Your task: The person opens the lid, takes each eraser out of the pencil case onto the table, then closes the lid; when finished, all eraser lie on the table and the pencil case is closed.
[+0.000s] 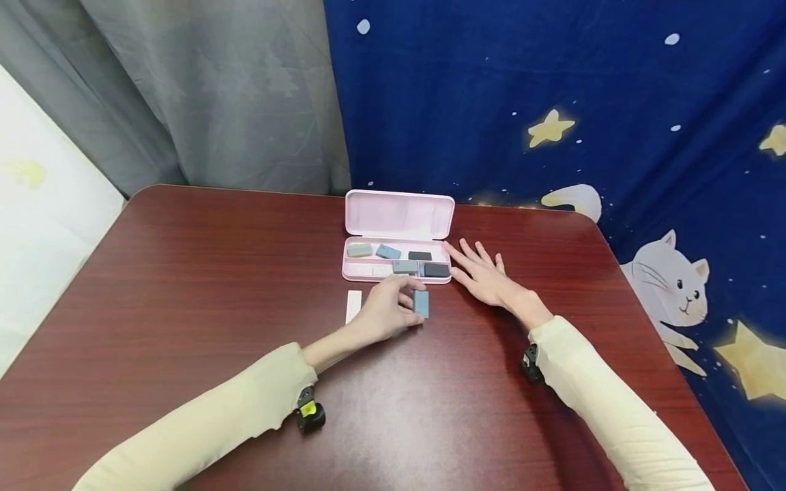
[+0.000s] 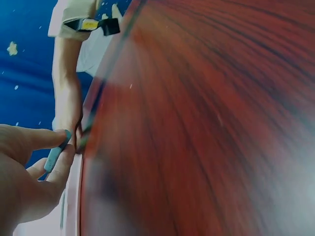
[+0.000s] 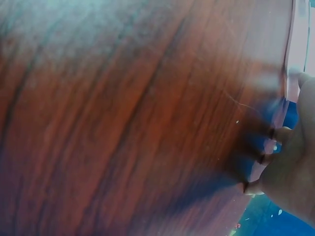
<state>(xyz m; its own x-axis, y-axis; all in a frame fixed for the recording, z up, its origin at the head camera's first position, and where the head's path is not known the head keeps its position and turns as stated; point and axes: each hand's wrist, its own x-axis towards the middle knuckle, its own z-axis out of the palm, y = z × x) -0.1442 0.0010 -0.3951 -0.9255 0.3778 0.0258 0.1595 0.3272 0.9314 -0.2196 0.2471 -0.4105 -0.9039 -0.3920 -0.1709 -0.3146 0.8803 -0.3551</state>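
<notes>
My left hand [image 1: 385, 312] pinches a flat blue-grey rectangular block [image 1: 420, 304], eraser-like in shape, just in front of an open pink pencil case [image 1: 399, 279]. The left wrist view shows this block [image 2: 57, 151] edge-on between thumb and fingers. Spread fingers of my right hand [image 1: 488, 281] rest at the case's right end, with the thumb against its side. Inside the case lie a beige-grey block [image 1: 359, 250], a blue block [image 1: 388, 251], a grey-green block [image 1: 405, 266] and dark blocks [image 1: 437, 270]. The left hand hides part of the case's front.
A white flat strip [image 1: 353, 305] lies on the table left of the left hand. The case's raised lid [image 1: 399, 215] leans back near the far edge of the brown wooden table [image 1: 233, 273]. Behind hang a grey curtain [image 1: 227, 88] and a blue star-patterned curtain [image 1: 454, 95].
</notes>
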